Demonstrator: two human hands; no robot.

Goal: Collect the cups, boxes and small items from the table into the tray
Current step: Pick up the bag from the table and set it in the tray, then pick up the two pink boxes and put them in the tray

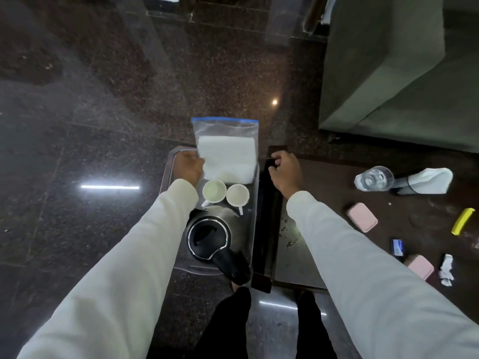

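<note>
A metal tray [166, 177] hangs over the floor, left of the table. In it lie a clear zip bag of white tissues [226, 156], two white cups [214, 190] [237, 194] and a black kettle [209, 238]. My left hand [188, 167] grips the tray's far left part, touching the bag. My right hand [285, 172] is closed on the far corner of a dark-rimmed tray [267, 229] at the table's left edge. Two pink boxes [362, 220] [420, 266], a small blue box [398, 247] and a yellow item [463, 221] lie on the table.
On the dark wooden table [414, 229] also lie a tipped clear glass [374, 178], a white napkin on a dark holder [427, 183] and crumpled paper [446, 273]. A grey-green seat [388, 68] stands at the far right. Polished stone floor [103, 125] spreads to the left.
</note>
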